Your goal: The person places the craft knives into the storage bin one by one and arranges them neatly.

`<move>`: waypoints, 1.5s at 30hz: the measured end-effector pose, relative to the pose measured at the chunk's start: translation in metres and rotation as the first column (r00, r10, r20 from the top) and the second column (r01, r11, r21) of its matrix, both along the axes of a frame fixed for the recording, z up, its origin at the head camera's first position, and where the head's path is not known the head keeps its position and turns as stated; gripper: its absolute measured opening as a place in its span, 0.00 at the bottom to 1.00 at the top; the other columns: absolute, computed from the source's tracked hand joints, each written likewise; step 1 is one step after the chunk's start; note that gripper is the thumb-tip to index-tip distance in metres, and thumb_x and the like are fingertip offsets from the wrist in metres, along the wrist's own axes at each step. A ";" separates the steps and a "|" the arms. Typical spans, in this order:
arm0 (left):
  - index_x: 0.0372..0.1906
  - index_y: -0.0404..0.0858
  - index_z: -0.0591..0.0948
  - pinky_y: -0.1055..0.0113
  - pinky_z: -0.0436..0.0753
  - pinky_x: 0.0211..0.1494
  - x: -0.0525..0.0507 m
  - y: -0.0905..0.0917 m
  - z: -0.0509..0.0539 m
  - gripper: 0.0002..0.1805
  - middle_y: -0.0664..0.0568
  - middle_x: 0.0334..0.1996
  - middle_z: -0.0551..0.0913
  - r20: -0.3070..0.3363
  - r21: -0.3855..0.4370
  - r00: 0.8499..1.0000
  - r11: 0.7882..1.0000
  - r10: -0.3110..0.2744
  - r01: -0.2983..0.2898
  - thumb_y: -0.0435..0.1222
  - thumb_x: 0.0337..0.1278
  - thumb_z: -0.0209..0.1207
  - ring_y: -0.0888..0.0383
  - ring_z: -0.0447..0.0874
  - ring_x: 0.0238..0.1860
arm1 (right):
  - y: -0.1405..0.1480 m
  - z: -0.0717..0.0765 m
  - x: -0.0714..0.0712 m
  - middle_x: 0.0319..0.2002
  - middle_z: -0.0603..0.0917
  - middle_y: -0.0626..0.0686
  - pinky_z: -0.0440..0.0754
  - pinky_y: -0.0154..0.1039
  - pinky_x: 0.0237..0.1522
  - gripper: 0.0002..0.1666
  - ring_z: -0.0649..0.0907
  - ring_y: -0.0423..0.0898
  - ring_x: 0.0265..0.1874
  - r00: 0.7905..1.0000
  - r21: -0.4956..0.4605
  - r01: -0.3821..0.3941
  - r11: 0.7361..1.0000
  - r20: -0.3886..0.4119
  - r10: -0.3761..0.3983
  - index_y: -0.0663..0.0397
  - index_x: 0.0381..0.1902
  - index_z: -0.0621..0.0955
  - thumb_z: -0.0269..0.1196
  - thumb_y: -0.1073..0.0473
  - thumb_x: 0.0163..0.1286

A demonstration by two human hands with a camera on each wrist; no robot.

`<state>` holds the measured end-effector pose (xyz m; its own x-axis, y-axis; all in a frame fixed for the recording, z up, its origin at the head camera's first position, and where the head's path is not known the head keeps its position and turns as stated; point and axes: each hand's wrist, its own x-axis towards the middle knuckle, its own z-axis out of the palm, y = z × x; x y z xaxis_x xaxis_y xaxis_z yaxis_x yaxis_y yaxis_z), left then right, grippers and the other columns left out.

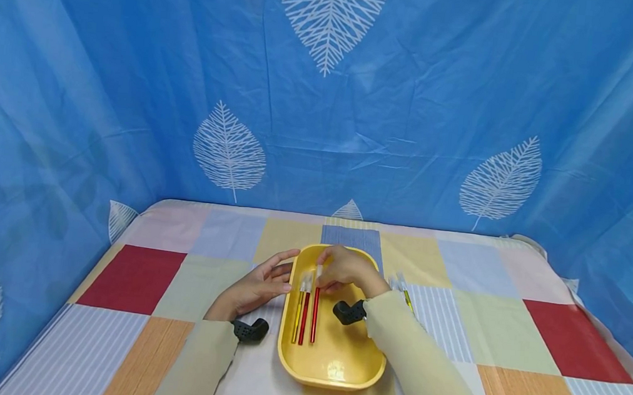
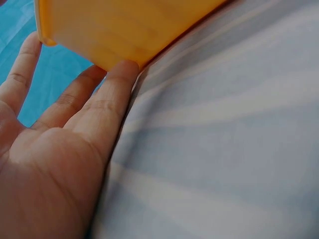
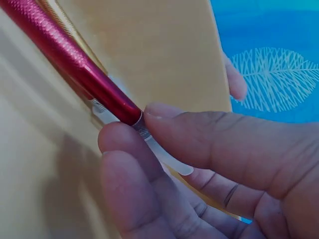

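Note:
In the head view a yellow tray (image 1: pixel 344 357) stands on the patchwork cloth. Over its far half my right hand (image 1: pixel 346 270) pinches a red craft knife (image 1: pixel 315 316) near its capped end. The right wrist view has the thumb and fingertips at the metal collar, and a clear cap (image 3: pixel 169 158) sticking out past them. Left of it, a second red knife (image 1: pixel 304 319) and a gold knife (image 1: pixel 297 315) lie side by side in the tray. My left hand (image 1: pixel 254 289), fingers extended, touches the tray's left outer wall (image 2: pixel 114 35).
Beyond the tray's right side lie more clear-capped knives, one with a gold handle (image 1: pixel 408 300), partly hidden by the right forearm. Blue leaf-print curtains (image 1: pixel 322 129) enclose the back and sides of the cloth-covered table (image 1: pixel 218 283).

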<state>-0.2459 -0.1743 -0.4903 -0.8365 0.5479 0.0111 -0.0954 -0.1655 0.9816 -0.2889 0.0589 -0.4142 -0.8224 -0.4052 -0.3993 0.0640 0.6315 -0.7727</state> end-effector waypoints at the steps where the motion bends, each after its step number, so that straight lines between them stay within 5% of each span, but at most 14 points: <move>1: 0.88 0.37 0.50 0.61 0.79 0.74 0.000 0.000 0.000 0.47 0.30 0.84 0.56 0.002 0.000 1.000 1.000 0.001 -0.001 0.26 0.73 0.62 0.36 0.61 0.82 | -0.001 -0.001 0.000 0.33 0.87 0.60 0.91 0.37 0.31 0.22 0.87 0.43 0.21 1.000 0.002 -0.001 1.000 0.000 0.001 0.66 0.55 0.77 0.72 0.74 0.67; 8: 0.88 0.37 0.51 0.60 0.78 0.74 0.000 0.001 0.001 0.47 0.31 0.84 0.56 0.011 -0.003 1.000 1.000 0.009 -0.009 0.26 0.73 0.62 0.36 0.60 0.83 | -0.005 -0.006 0.004 0.29 0.87 0.60 0.90 0.36 0.30 0.20 0.87 0.44 0.21 1.000 -0.014 0.005 1.000 0.004 -0.005 0.66 0.54 0.77 0.72 0.75 0.67; 18: 0.88 0.37 0.52 0.61 0.79 0.73 0.000 -0.001 0.001 0.46 0.31 0.83 0.57 0.014 -0.004 1.000 1.000 0.018 -0.018 0.26 0.73 0.62 0.40 0.65 0.81 | -0.012 -0.006 0.006 0.38 0.82 0.60 0.92 0.39 0.31 0.17 0.84 0.44 0.19 0.999 0.038 0.043 0.998 -0.035 -0.042 0.66 0.49 0.78 0.73 0.76 0.66; 34: 0.88 0.37 0.52 0.58 0.77 0.75 -0.001 0.000 0.000 0.46 0.31 0.84 0.56 0.020 -0.008 0.999 1.000 0.024 -0.024 0.25 0.73 0.62 0.35 0.58 0.83 | -0.007 -0.005 0.006 0.34 0.86 0.60 0.92 0.39 0.35 0.19 0.86 0.44 0.23 1.000 0.022 -0.020 1.000 -0.012 0.021 0.71 0.56 0.79 0.71 0.74 0.69; 45: 0.89 0.38 0.50 0.60 0.78 0.74 0.000 -0.002 0.000 0.46 0.31 0.84 0.56 -0.002 -0.009 1.000 1.000 -0.001 0.001 0.26 0.75 0.60 0.35 0.58 0.83 | 0.002 0.006 0.010 0.34 0.88 0.58 0.92 0.42 0.39 0.22 0.89 0.48 0.29 0.995 -0.007 -0.059 0.998 -0.082 0.058 0.71 0.63 0.78 0.67 0.65 0.77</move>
<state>-0.2460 -0.1762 -0.4902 -0.8359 0.5488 0.0079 -0.0938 -0.1570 0.9831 -0.2787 0.0609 -0.4077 -0.8270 -0.4567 -0.3279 -0.0361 0.6251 -0.7797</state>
